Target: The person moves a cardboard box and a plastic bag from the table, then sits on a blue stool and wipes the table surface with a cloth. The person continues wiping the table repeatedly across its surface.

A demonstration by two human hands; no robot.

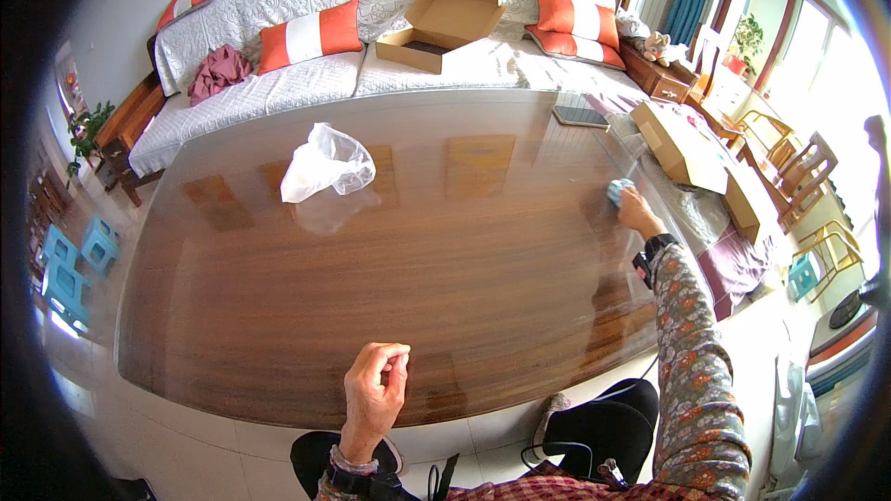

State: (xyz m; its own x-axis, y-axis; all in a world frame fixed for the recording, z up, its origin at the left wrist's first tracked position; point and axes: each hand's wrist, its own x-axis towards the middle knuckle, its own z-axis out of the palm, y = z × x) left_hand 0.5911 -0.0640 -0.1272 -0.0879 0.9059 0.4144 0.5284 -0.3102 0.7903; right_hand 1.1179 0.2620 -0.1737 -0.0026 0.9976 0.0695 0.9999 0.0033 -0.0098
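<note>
The light-blue cloth (617, 190) is bunched in the right hand (639, 213), toward the glossy brown tabletop's (390, 288) right edge.

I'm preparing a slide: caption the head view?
Right hand holding a blue cloth over the brown table; left hand curled.

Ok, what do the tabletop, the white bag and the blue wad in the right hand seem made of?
Tabletop: brown wood-grain look, glossy with reflections, perhaps glass-covered. White bag: thin, crinkled, partly see-through, so likely plastic film. Blue wad: matte and bunched, perhaps cloth, though too small to be sure.
</note>
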